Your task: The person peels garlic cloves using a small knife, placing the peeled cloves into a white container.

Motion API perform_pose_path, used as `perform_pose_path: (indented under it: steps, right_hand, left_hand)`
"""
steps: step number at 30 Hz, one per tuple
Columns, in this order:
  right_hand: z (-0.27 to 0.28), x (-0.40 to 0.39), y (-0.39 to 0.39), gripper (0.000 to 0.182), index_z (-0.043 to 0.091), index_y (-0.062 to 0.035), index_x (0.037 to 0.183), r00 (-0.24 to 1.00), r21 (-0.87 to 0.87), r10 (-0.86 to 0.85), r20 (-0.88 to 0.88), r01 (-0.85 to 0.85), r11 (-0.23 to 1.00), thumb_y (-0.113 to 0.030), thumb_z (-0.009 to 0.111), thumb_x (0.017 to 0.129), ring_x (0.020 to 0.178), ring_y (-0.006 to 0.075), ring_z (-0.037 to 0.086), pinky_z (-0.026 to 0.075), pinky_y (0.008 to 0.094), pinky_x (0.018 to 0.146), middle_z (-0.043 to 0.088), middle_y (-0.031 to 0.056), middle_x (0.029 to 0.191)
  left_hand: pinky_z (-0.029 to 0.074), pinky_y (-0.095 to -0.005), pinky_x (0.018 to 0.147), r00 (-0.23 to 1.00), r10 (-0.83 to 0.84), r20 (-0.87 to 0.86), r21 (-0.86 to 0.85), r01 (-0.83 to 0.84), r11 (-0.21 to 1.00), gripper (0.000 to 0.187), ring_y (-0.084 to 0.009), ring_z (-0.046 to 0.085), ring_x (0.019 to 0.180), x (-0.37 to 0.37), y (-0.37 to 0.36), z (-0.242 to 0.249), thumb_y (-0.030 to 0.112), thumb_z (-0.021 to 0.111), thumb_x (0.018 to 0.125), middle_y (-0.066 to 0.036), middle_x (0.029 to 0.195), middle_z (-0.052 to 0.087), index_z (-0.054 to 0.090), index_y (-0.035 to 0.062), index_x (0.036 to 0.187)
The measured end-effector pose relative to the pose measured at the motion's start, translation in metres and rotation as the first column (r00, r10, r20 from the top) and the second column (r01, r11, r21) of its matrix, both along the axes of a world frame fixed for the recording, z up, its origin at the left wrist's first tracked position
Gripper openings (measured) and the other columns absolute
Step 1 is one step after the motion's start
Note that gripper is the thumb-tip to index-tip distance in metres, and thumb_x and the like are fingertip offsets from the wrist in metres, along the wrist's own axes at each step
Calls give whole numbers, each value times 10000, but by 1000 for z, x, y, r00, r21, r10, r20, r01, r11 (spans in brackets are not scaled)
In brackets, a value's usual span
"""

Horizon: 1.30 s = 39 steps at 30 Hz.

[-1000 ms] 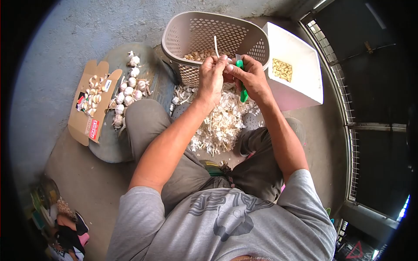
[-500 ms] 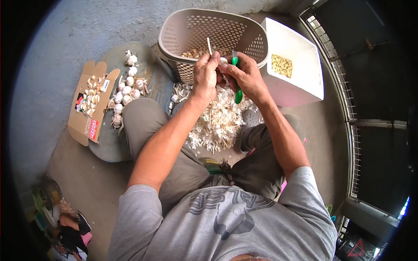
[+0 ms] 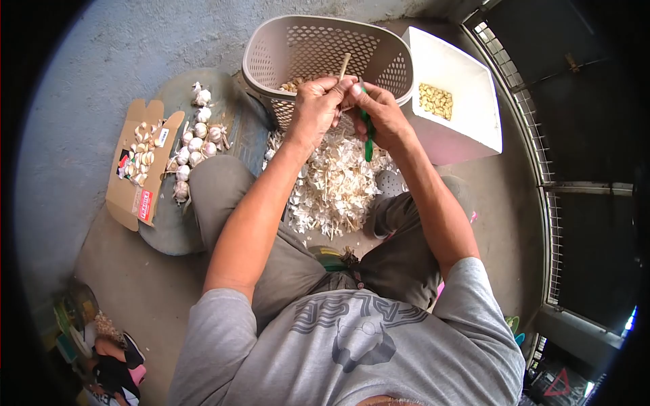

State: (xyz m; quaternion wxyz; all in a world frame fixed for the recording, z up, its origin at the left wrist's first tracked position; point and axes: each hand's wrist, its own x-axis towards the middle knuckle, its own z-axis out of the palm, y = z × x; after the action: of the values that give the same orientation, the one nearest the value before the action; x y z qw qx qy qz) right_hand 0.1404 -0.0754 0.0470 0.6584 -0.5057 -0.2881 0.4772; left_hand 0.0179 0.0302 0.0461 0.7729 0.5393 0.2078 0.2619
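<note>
My left hand is closed on a garlic bulb, mostly hidden by my fingers; its dry stalk pokes up above them. My right hand grips a small knife with a green handle, and its thumb presses in against the garlic. Both hands meet over the near rim of the grey-brown perforated basket, where garlic cloves lie at the bottom. Below them, a heap of papery garlic peels covers the floor between my feet.
To the left, whole garlic bulbs rest on a worn grey-blue surface, beside an open cardboard box with loose cloves. A white foam box at the right contains peeled cloves. Another person's legs show at lower left.
The stalk has shifted right and now tilts to the right instead of the left. My hands have drawn closer together, and the knife handle has turned slightly, its blade now less visible.
</note>
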Motion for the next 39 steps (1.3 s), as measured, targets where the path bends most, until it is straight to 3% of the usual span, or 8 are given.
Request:
perform_pose_path:
  steps: [11, 15, 20, 23, 26, 28, 33, 39]
  right_hand:
    - [7, -1, -1, 166, 576, -45, 920, 988, -6, -2, -152, 1, 1000, -188, 589, 1004, 447, 106, 475, 404, 269, 362, 584, 64, 668]
    - [11, 13, -1, 171, 535, -84, 888, 965, 13, -79, -250, 85, 996, -199, 592, 1000, 458, 104, 437, 381, 288, 387, 531, 30, 704]
    - [6, 13, -2, 170, 548, -73, 904, 979, -68, -171, -115, 164, 984, -199, 592, 1008, 453, 99, 432, 371, 288, 384, 513, 15, 679]
    - [-4, 18, -1, 155, 568, -60, 948, 977, -75, -170, -127, 161, 984, -199, 586, 1014, 462, 88, 445, 375, 280, 392, 524, 14, 675]
    - [6, 18, -2, 166, 587, -40, 1025, 974, -82, -203, 104, 212, 974, -205, 579, 1018, 483, 76, 470, 387, 264, 408, 553, 13, 702]
    - [15, 14, -6, 185, 592, -22, 1128, 940, -21, -188, 285, 202, 979, -168, 579, 1014, 521, 61, 498, 399, 245, 433, 586, 7, 757]
    - [17, -7, -7, 216, 583, -13, 1183, 812, 60, -181, 555, 179, 982, -117, 635, 1001, 600, 45, 499, 418, 229, 512, 622, 9, 830]
    - [21, -6, -9, 256, 608, -9, 1169, 848, -2, -100, 520, 118, 993, -166, 685, 981, 721, 72, 561, 485, 266, 621, 653, 41, 919]
  left_hand:
    - [449, -236, 441, 975, 223, 9, 223, -220, 950, 220, -65, 535, 518, -3, -16, 16, 204, 646, 1032, -22, 660, 615, 660, 6, 937]
    - [426, -269, 443, 920, 276, 278, 753, -387, 532, 222, -87, 530, 495, 6, -16, -3, 189, 639, 1034, -38, 709, 571, 618, -2, 923]
    - [431, -291, 467, 968, 228, 101, 603, -242, 760, 224, -88, 544, 528, 0, -33, -4, 176, 636, 1034, -36, 733, 559, 599, 2, 898]
    - [418, -299, 447, 885, 239, 399, 811, -462, 358, 221, -92, 544, 515, 11, -24, -13, 165, 650, 1025, -34, 753, 563, 597, 2, 886]
    - [465, -287, 447, 965, 196, 173, 629, -261, 732, 217, -113, 570, 515, 1, -35, -17, 216, 647, 1031, -46, 798, 591, 595, 22, 947]
    - [516, -289, 470, 989, 146, -10, 212, -141, 967, 232, -128, 606, 538, -4, -31, 2, 265, 641, 1035, -46, 810, 601, 589, 40, 1008]
    - [579, -307, 502, 996, -73, 51, -364, 87, 927, 314, -188, 696, 616, -7, -20, -6, 373, 563, 1065, -83, 799, 683, 588, 61, 1093]
    - [565, -296, 498, 999, 29, 37, -242, -19, 970, 308, -176, 677, 592, -2, -13, -6, 336, 527, 1081, -76, 757, 670, 625, 59, 989]
